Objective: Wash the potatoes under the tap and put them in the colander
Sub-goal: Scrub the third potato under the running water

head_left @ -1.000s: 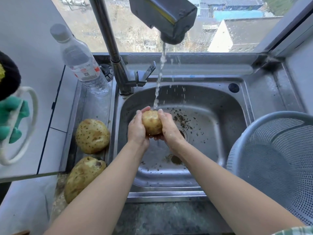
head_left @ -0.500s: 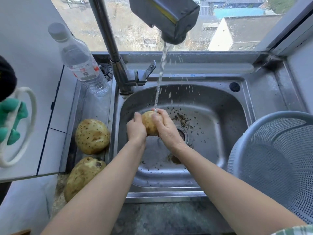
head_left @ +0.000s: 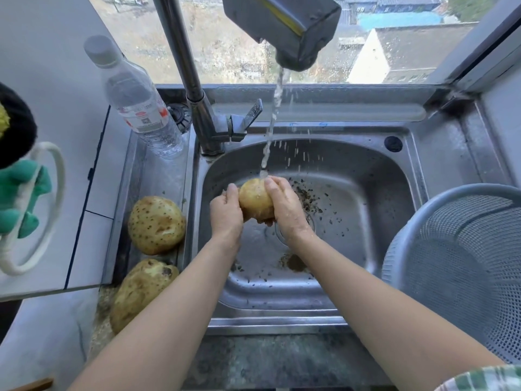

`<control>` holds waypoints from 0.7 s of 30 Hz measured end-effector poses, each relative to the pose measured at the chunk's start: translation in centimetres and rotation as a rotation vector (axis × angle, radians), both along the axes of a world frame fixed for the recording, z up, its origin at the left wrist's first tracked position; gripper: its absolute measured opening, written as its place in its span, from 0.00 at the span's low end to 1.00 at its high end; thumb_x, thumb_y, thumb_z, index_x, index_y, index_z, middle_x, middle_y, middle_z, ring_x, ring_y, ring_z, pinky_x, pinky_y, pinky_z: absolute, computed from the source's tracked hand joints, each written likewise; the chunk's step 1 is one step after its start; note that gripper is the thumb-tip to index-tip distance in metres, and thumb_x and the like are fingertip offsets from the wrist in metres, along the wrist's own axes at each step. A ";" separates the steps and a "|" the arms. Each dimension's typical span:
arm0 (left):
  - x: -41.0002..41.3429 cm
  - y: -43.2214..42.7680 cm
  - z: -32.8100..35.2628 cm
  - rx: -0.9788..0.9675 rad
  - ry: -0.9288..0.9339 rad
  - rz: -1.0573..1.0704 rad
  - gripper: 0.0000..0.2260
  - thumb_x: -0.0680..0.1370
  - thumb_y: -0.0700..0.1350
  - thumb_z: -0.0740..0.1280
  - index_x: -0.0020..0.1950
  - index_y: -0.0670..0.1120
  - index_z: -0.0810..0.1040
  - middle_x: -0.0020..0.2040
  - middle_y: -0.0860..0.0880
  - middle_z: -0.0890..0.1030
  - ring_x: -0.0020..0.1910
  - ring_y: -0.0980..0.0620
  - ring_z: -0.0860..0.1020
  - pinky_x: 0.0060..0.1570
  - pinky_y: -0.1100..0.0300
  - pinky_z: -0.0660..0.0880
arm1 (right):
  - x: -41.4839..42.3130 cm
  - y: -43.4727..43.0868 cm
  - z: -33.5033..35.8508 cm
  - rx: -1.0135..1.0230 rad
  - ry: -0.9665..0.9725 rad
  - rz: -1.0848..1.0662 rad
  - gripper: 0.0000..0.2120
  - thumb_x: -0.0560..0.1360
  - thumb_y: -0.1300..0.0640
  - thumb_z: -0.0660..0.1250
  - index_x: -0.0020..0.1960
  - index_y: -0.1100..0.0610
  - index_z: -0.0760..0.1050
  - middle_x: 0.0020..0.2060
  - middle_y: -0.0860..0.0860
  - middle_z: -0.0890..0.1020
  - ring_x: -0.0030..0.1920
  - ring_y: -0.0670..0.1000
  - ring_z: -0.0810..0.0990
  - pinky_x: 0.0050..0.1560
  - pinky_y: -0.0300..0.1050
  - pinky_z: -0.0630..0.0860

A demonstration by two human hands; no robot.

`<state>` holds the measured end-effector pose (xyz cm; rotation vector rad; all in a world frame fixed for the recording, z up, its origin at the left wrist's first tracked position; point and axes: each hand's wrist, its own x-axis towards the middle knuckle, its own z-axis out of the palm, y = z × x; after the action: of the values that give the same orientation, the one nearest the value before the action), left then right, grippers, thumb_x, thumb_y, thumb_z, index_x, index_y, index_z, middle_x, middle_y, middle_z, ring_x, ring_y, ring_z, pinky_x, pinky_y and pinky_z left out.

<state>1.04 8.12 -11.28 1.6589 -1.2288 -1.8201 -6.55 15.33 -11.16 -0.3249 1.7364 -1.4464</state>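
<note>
Potato [head_left: 255, 200] first: it sits clasped between both hands, held above the sink [head_left: 366, 193] basin, its skin pale yellow and wet. The left hand [head_left: 227, 215] curls against its left flank with the thumb up along the side. The right hand [head_left: 284, 207] wraps the right flank, with its fingers laid over the top edge. The fingertips underneath are hidden, so how far they reach round the bottom is hard to say. Both hands are closed on the potato and hold nothing else.

Straight above the grip, the tap [head_left: 197, 88] arches over, and a thin stream of water [head_left: 272, 122] falls from its dark head onto the top of the potato, right where the right fingers lie. Droplets scatter around the stream. Just right of the grip and below it, dark specks of dirt [head_left: 307, 196] dot the basin floor, and the drain [head_left: 310, 224] shows partly behind the right wrist.

Well to the right of the hands, outside the basin, stands a grey colander [head_left: 465, 235]. Left of the grip, on the sink's side ledge, lie two speckled potatoes: a rounder potato [head_left: 156, 224] farther back and a longer potato [head_left: 141, 292] nearer the person. Behind them, up and left of the grip, a clear plastic bottle [head_left: 138, 108] stands beside the tap's base.
</note>
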 end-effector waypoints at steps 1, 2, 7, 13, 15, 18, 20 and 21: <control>0.2 0.2 0.0 -0.017 0.063 -0.024 0.13 0.84 0.50 0.59 0.53 0.44 0.80 0.53 0.41 0.81 0.57 0.40 0.80 0.60 0.45 0.78 | -0.2 -0.2 0.2 0.048 -0.069 -0.053 0.12 0.83 0.48 0.55 0.56 0.55 0.72 0.47 0.56 0.77 0.35 0.53 0.78 0.21 0.36 0.70; 0.4 0.4 0.1 0.001 0.165 -0.066 0.13 0.83 0.50 0.62 0.61 0.44 0.78 0.57 0.42 0.79 0.60 0.42 0.79 0.63 0.46 0.76 | -0.4 -0.5 0.5 0.091 -0.174 -0.116 0.15 0.83 0.47 0.53 0.53 0.57 0.72 0.43 0.57 0.78 0.30 0.52 0.77 0.20 0.36 0.69; 0.2 1.5 0.5 -0.002 0.339 -0.247 0.14 0.78 0.47 0.70 0.63 0.50 0.74 0.58 0.44 0.78 0.54 0.47 0.80 0.48 0.57 0.81 | -0.5 -0.1 1.4 0.254 -0.444 -0.102 0.28 0.82 0.39 0.47 0.42 0.60 0.72 0.25 0.54 0.77 0.20 0.49 0.69 0.19 0.36 0.61; -1.6 1.7 1.0 -0.091 0.036 -0.058 0.17 0.81 0.61 0.57 0.49 0.49 0.76 0.47 0.47 0.81 0.46 0.48 0.81 0.49 0.48 0.81 | 0.7 0.1 1.4 0.149 -0.245 -0.034 0.24 0.80 0.39 0.57 0.60 0.59 0.72 0.50 0.57 0.81 0.45 0.55 0.83 0.49 0.59 0.83; -1.9 1.8 1.0 -0.116 -0.037 -0.057 0.21 0.80 0.64 0.53 0.48 0.51 0.77 0.49 0.44 0.82 0.50 0.44 0.82 0.56 0.41 0.79 | 0.9 0.2 1.5 0.145 -0.191 -0.067 0.20 0.82 0.43 0.56 0.57 0.59 0.73 0.47 0.55 0.81 0.44 0.54 0.82 0.47 0.58 0.83; -1.5 2.2 0.9 -0.167 0.070 -0.223 0.16 0.83 0.57 0.56 0.61 0.49 0.75 0.56 0.42 0.80 0.55 0.42 0.80 0.56 0.40 0.79 | 0.6 0.3 1.0 0.218 -0.279 -0.196 0.24 0.82 0.41 0.50 0.48 0.59 0.76 0.41 0.57 0.82 0.36 0.53 0.82 0.36 0.50 0.81; -0.8 2.4 0.5 -0.175 0.164 -0.379 0.17 0.80 0.54 0.64 0.67 0.50 0.71 0.59 0.44 0.77 0.55 0.45 0.79 0.52 0.47 0.81 | 0.2 0.5 0.7 0.243 -0.282 -0.202 0.31 0.83 0.40 0.46 0.47 0.62 0.77 0.35 0.59 0.81 0.26 0.51 0.80 0.29 0.45 0.78; -0.5 2.4 0.3 -0.171 0.194 -0.394 0.18 0.79 0.54 0.66 0.66 0.49 0.70 0.57 0.45 0.77 0.52 0.46 0.79 0.45 0.54 0.81 | 0.2 0.6 0.6 0.240 -0.260 -0.173 0.33 0.83 0.39 0.44 0.48 0.64 0.77 0.32 0.59 0.80 0.23 0.50 0.78 0.25 0.42 0.75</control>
<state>0.57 10.50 -10.95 1.1776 -1.6561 -1.9741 -6.31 15.89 -10.53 0.1389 1.7310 -1.3151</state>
